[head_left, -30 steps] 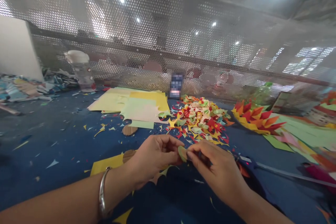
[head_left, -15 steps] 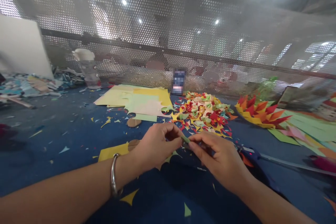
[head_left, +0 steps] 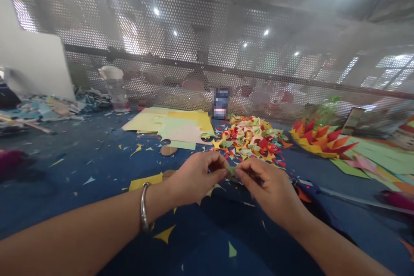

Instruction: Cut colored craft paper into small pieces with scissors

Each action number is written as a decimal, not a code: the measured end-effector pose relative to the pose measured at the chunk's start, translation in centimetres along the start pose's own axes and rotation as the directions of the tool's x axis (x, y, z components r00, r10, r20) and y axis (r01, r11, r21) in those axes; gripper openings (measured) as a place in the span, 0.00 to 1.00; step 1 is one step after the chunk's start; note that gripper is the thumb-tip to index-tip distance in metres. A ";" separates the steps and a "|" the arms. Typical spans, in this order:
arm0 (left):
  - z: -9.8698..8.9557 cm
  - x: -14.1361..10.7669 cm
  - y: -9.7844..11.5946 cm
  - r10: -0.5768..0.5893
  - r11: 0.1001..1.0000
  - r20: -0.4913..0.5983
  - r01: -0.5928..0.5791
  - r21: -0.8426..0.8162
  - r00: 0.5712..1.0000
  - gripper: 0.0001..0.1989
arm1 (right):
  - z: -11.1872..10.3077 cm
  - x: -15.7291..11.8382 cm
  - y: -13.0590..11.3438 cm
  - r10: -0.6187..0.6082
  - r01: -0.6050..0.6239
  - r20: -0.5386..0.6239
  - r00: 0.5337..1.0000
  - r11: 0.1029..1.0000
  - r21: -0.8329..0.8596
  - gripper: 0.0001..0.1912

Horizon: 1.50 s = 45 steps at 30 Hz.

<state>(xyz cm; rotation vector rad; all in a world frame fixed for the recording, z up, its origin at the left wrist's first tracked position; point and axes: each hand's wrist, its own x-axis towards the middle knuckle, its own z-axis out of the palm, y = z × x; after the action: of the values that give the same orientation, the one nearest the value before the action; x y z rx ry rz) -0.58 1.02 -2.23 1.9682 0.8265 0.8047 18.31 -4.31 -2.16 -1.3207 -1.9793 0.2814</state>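
Note:
Between my fingertips is a small piece of green paper (head_left: 231, 171), pinched from both sides. My left hand (head_left: 202, 177), with a silver bangle on its wrist, grips the paper's left end between thumb and index finger. On the other end, my right hand (head_left: 267, 183) pinches with thumb and fingers; some fingertips are hidden. A cut paper scrap (head_left: 216, 189) lies under my hands. Close to my left forearm is a yellow paper sheet (head_left: 142, 181) with a brown round disc (head_left: 167, 174) partly hidden behind the hand.
Behind my hands lies a heap of colourful paper cut-outs (head_left: 255, 136). Stacked paper sheets (head_left: 145, 120) and a second brown disc (head_left: 168, 151) are to its left. A phone (head_left: 221, 103) leans against the perforated metal screen (head_left: 181, 51). A pointed red-orange paper piece (head_left: 320, 138) stands right.
The green paper now shows slightly flatter and wider between my fingertips. The whole view has shifted slightly; both hands keep their pinch.

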 end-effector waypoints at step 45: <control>-0.6 0.3 0.3 -0.169 0.793 0.151 0.226 -0.566 0.974 0.12 | 0.1 -0.2 -0.4 -0.114 0.115 -0.090 0.989 0.993 0.003 0.06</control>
<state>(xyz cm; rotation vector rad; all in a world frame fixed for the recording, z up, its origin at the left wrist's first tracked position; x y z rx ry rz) -0.83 1.43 -1.62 1.3348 0.6201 0.7263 18.00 -4.68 -2.14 -1.1888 -1.9672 0.1719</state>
